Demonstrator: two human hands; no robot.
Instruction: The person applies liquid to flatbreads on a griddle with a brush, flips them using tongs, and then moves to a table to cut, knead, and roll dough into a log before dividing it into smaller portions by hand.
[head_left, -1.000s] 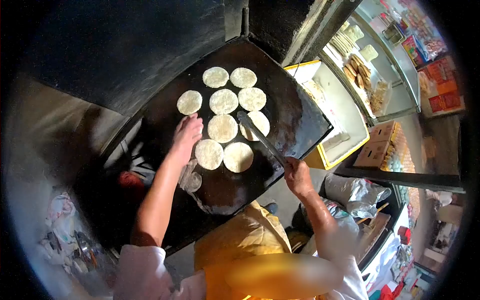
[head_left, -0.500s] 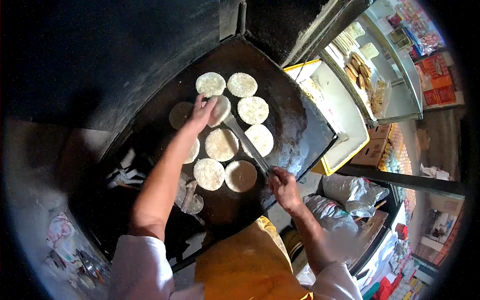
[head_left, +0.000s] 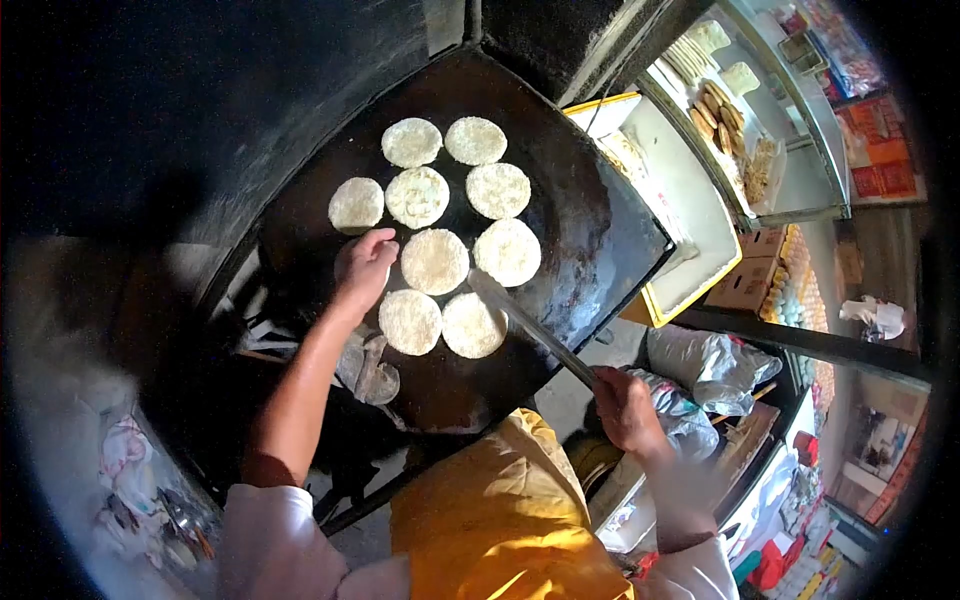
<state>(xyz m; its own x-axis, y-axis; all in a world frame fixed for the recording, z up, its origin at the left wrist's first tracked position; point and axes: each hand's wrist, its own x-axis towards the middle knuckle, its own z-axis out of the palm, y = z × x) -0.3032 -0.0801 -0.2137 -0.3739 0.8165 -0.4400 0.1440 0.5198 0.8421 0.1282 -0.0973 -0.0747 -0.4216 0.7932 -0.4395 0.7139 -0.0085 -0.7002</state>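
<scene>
Several round, pale flatbreads (head_left: 434, 262) lie on a dark griddle (head_left: 590, 250). At its left side is my left hand (head_left: 365, 268), with the fingers curled together. A pale edge shows beside that hand, but whatever lies under the fingers is hidden. My right hand (head_left: 625, 408) is wrapped round the handle of a long metal spatula (head_left: 545, 337). The spatula's blade reaches the upper edge of the lower right flatbread (head_left: 474, 326). Above my left hand, one flatbread (head_left: 356, 204) rests near the griddle's left edge.
A white box with a yellow rim (head_left: 690, 283) stands right of the griddle. Beyond it, a glass case (head_left: 800, 180) holds breads. Plastic bags (head_left: 705, 370) lie near my right arm. A dark wall (head_left: 300, 100) rises behind the griddle's left side.
The flatbread lifted in my left hand now lies flat on the griddle. My left hand has moved down and left. The spatula has drawn back from the upper flatbreads to the lower ones.
</scene>
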